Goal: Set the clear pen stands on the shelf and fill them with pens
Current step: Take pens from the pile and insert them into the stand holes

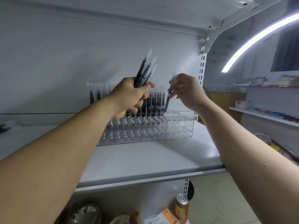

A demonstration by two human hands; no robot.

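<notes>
Clear pen stands (179,126) sit in a row on the white shelf (145,159). Their back row holds several upright dark pens (155,102) with clear caps. My left hand (129,96) grips a bundle of pens (145,70) that fans upward above the stands. My right hand (186,91) pinches a single pen (168,97) near its cap, its lower end angled down at the back row of the stand, to the right of the standing pens. The right end of the stands shows open holes.
The shelf's front edge (145,178) runs below my arms. A slotted upright (200,75) stands at the right. A drink can (182,207), a box and a round lid lie on the level below. More shelves (265,115) with goods are at the far right.
</notes>
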